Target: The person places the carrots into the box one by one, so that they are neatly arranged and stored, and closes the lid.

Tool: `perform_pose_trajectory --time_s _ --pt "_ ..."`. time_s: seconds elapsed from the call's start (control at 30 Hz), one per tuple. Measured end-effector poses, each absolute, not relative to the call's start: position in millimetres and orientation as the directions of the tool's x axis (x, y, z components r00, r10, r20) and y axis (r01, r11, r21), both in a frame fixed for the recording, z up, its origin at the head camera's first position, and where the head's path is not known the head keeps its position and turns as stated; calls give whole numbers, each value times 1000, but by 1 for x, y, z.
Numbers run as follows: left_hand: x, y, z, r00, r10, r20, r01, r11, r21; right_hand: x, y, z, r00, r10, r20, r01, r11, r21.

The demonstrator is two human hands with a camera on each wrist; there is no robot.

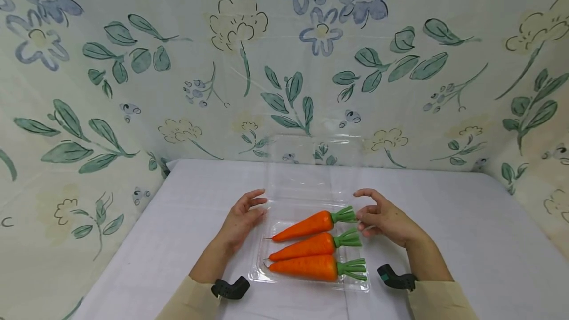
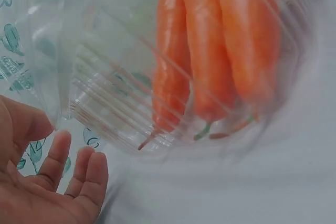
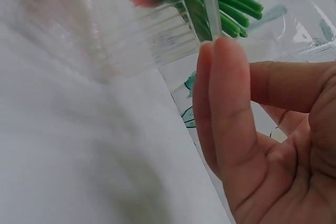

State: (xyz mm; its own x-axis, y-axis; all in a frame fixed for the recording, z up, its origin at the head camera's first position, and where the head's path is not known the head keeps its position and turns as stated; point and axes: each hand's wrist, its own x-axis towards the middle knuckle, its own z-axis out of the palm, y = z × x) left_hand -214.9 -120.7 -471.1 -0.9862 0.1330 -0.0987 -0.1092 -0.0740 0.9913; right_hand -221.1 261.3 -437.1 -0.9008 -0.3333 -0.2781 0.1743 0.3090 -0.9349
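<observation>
Three orange carrots (image 1: pixel 308 247) with green stalks lie side by side in the base of a clear plastic clamshell box (image 1: pixel 306 285), tips to the left. The box's see-through lid (image 1: pixel 311 181) stands raised behind them. At the left side, close to the hinge, my left hand (image 1: pixel 242 219) has its fingers loosely spread, the tips right at the plastic edge in the left wrist view. My right hand (image 1: pixel 388 219) is at the opposite side, beside the top carrot's stalks (image 1: pixel 344 215). Its straight fingertips (image 3: pixel 228 56) touch the clear rim in the right wrist view.
The box stands on a white-covered table (image 1: pixel 178 201). Behind it hangs a floral cloth (image 1: pixel 284 63), which also rises at both sides. A black strap device (image 1: pixel 231 288) is on my left wrist, and another (image 1: pixel 395 279) on my right.
</observation>
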Motion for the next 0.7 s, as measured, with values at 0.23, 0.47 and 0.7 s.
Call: perform_pose_trajectory --time_s 0.23,0.47,0.7 --pt "-212 -117 -469 -993 105 -59 -69 -93 993 -220 259 -435 -909 -323 -262 162 306 -938" --pt "-214 -114 -470 -998 52 -41 -45 -87 995 -219 255 -433 -927 -288 -240 141 326 -935" --pt "-213 -115 -470 -999 -32 -34 -36 57 998 -218 255 -433 -942 -225 -249 137 418 -898"
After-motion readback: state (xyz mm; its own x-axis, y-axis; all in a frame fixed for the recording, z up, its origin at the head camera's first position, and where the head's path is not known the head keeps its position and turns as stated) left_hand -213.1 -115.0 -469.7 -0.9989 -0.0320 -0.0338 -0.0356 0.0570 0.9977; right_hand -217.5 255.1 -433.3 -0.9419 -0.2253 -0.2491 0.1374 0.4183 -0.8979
